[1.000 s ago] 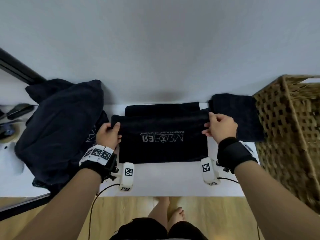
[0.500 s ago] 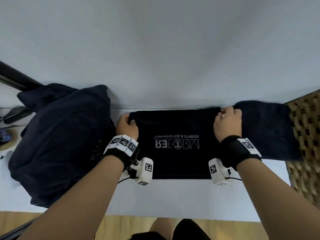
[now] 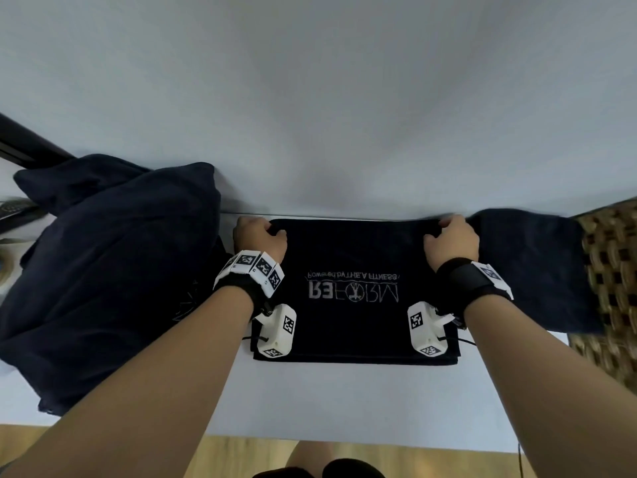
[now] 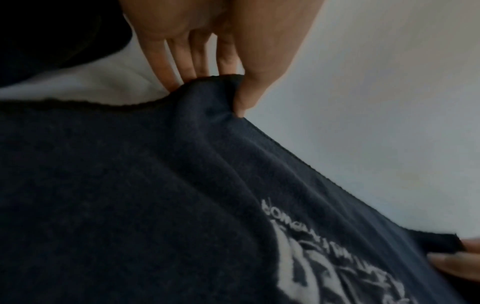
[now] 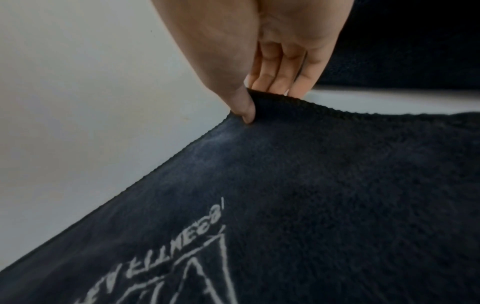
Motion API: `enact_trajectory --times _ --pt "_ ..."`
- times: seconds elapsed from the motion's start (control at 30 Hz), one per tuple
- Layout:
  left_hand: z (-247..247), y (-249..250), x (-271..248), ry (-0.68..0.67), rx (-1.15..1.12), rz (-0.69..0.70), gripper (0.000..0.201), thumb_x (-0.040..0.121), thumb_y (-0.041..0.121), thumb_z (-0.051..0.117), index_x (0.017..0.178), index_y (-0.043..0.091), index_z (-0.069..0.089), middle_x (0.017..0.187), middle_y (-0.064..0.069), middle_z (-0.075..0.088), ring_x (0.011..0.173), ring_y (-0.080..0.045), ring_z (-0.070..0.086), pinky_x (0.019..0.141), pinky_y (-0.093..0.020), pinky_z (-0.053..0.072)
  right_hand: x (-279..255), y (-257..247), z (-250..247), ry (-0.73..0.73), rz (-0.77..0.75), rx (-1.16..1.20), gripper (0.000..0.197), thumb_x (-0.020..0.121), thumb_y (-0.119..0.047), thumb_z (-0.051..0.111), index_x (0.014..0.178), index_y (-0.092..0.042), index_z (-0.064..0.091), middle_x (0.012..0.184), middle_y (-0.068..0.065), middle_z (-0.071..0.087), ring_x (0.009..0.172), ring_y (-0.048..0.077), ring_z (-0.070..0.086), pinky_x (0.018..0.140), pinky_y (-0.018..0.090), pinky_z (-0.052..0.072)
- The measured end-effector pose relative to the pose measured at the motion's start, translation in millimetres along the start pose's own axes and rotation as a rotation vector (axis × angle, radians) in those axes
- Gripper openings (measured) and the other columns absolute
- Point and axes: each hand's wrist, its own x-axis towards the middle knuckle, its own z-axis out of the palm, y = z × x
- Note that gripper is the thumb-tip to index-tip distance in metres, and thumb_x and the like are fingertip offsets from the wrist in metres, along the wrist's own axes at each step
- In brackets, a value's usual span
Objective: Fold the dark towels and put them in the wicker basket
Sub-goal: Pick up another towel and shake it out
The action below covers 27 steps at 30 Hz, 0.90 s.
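L hand [image 3: 259, 240] & R hand [image 3: 452, 242] pinch far corners of towel [image 3: 351, 257]; long axis left-right, logo upside down.

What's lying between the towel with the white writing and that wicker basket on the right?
Another dark folded towel fills that stretch, seen in the head view, between the printed towel and the wicker basket.

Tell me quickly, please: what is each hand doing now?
Left hand: closed, pinching the far left corner of the printed dark towel.
Right hand: closed, pinching its far right corner.
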Motion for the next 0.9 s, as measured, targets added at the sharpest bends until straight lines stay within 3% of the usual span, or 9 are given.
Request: enact_trajectory --times 0.13,0.17,0.23,0.3,0.4,0.5,0.6,0.77,0.9 --pt "3.8 -0.8 0.7 -0.036 -0.059 0.084 0.013 0.075 0.008 0.07 0.069 0.006 0.058 0.104 0.004 0.052 0.088 -0.013 0.051 0.064 -0.004 0.032 4.9 1.8 1.2 -0.048 -0.026 -0.084 0.037 0.092 -0.024 0.062 0.123 -0.004 0.059 0.131 0.022 0.05 0.117 0.038 0.052 0.089 0.034 0.044" --pt "4.0 -0.5 1.4 -0.06 -0.046 0.089 0.013 0.072 0.008 0.069 0.068 0.004 0.058 0.099 0.004 0.052 0.082 -0.013 0.051 0.062 -0.005 0.033 5.6 1.7 1.7 -0.047 -0.028 -0.086 0.036 0.092 -0.023 0.062 0.122 -0.003 0.061 0.134 0.022 0.046 0.117 0.038 0.051 0.091 0.034 0.044" --pt "2.5 2.9 1.5 -0.106 0.014 0.08 0.015 0.068 0.012 0.069 0.066 0.0 0.06 0.082 -0.001 0.056 0.073 -0.019 0.052 0.064 -0.021 0.042 6.6 -0.2 2.1 -0.037 -0.046 -0.085 0.033 0.089 -0.018 0.062 0.118 -0.002 0.062 0.136 0.021 0.042 0.117 0.037 0.05 0.095 0.032 0.042" --pt "0.4 6.9 0.4 -0.121 0.047 0.054 0.019 0.066 0.018 0.069 0.067 0.0 0.062 0.07 -0.004 0.058 0.068 -0.023 0.055 0.07 -0.03 0.048 6.6 -4.2 -0.1 -0.053 -0.067 -0.108 0.028 0.086 -0.014 0.062 0.11 0.0 0.065 0.132 0.021 0.048 0.115 0.035 0.051 0.095 0.029 0.041" --pt "-0.3 11.4 -5.1 -0.093 -0.022 0.01 0.023 0.062 0.018 0.069 0.068 -0.002 0.059 0.06 -0.001 0.053 0.057 -0.017 0.049 0.054 -0.022 0.043 2.9 -9.4 -6.0 -0.1 -0.081 -0.131 0.011 0.083 -0.014 0.064 0.088 -0.004 0.067 0.105 0.019 0.066 0.104 0.034 0.059 0.08 0.029 0.044" --pt "-0.1 13.1 -16.9 -0.049 -0.081 0.017 0.022 0.062 0.015 0.071 0.065 -0.001 0.058 0.063 0.005 0.051 0.053 -0.009 0.044 0.044 -0.013 0.033 -5.1 -4.7 -12.0 -0.129 -0.054 -0.081 0.009 0.079 -0.019 0.069 0.079 -0.014 0.061 0.09 0.01 0.066 0.089 0.026 0.06 0.076 0.026 0.046" --pt "-6.1 11.5 -38.6 -0.051 -0.143 0.036 0.021 0.065 0.015 0.075 0.058 0.01 0.055 0.08 0.005 0.056 0.065 -0.006 0.051 0.052 -0.01 0.034 -19.3 2.4 -23.7 -0.1 -0.038 0.027 0.018 0.076 -0.022 0.073 0.07 -0.017 0.058 0.08 0.002 0.061 0.081 0.02 0.053 0.074 0.022 0.04" --pt "-25.9 1.2 -78.9 -0.09 -0.175 0.028 0.019 0.066 0.017 0.076 0.06 0.014 0.058 0.066 0.005 0.06 0.061 -0.011 0.055 0.054 -0.016 0.037 -51.1 15.9 -49.9 -0.054 -0.059 0.206 0.024 0.07 -0.018 0.076 0.061 -0.016 0.054 0.066 -0.002 0.057 0.064 0.014 0.051 0.057 0.02 0.037" --pt "-46.3 -4.8 -107.2 0.014 -0.23 0.049 0.016 0.071 0.021 0.082 0.071 0.014 0.067 0.082 0.004 0.065 0.075 -0.012 0.059 0.07 -0.019 0.042 -83.1 35.0 -76.3 -0.013 -0.129 0.282 0.022 0.07 -0.017 0.077 0.062 -0.01 0.057 0.056 -0.006 0.05 0.057 0.012 0.047 0.053 0.021 0.036"
